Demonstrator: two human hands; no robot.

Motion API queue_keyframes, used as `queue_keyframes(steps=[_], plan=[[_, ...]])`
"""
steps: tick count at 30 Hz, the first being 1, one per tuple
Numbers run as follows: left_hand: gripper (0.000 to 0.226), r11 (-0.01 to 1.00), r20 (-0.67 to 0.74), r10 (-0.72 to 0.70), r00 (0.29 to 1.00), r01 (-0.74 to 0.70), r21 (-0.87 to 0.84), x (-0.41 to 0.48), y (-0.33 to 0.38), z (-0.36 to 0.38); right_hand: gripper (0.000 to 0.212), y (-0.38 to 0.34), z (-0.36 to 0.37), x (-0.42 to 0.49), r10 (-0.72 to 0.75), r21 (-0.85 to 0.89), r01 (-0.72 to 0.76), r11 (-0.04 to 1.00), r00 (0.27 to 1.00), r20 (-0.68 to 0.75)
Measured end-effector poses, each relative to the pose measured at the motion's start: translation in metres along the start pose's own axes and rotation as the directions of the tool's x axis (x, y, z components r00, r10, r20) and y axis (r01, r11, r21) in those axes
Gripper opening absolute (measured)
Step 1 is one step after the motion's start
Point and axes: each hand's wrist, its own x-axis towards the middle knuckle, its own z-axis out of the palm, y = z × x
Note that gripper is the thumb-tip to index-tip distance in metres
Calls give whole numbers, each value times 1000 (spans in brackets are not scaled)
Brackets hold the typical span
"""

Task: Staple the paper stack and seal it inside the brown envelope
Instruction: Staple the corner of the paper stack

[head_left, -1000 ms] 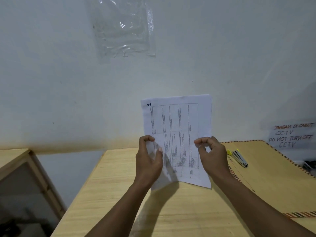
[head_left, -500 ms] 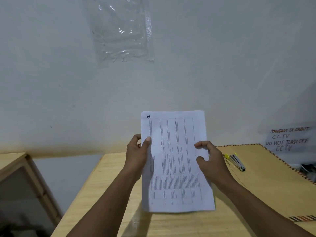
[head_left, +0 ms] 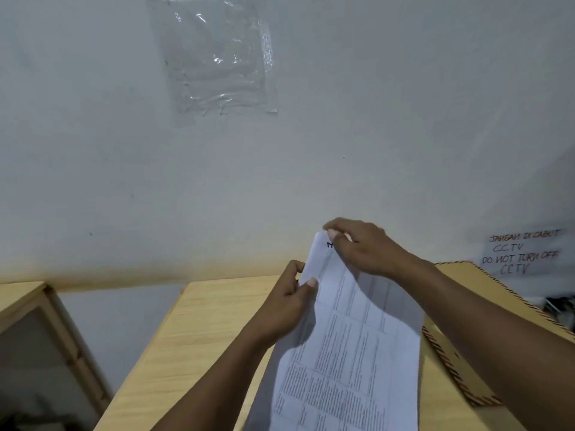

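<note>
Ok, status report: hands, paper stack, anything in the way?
Left hand grips left edge of paper stack; right hand pinches its top corner. Stack outside brown envelope. Stapler not in view; right forearm over envelope.

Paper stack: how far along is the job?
Done: nothing visible; no staple shows. In hand: the left hand and right hand hold the paper stack, right fingers pinching its top corner. Left: stapling, then sealing it in the envelope lying on the table.

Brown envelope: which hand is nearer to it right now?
Right. The right hand pinches the top corner of the paper stack, just left of the brown envelope; the left hand grips the stack's left edge, farther away.
</note>
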Motion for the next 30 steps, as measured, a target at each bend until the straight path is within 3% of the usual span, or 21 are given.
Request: queue_keyframes(steps=[2,6,9,16,20,24,30], plan=[[12,999,24,14,1000,-15,39,-1,1,6,21,-3,7,-2,-17,113,8,994,997,77],[19,999,-11,43,999,-43,30,-2,3,13,12,-4,21,-9,-70,180,65,981,997,24],[22,996,-94,78,993,-74,51,-1,3,17,16,-3,24,-9,-99,206,94,974,995,12],[26,989,-191,72,979,-44,144,2,0,23,27,4,26,-11,-108,172,119,978,992,-72],[25,976,-239,155,959,-111,185,0,0,28,28,6,27,-13,-158,153,175,973,981,-117],[19,949,-355,297,887,-235,209,9,16,23,29,-11,4,-4,-273,85,299,950,933,-233],[19,954,-430,295,853,-242,175,31,51,6,39,-41,-31,15,-374,-28,384,923,876,-304]])
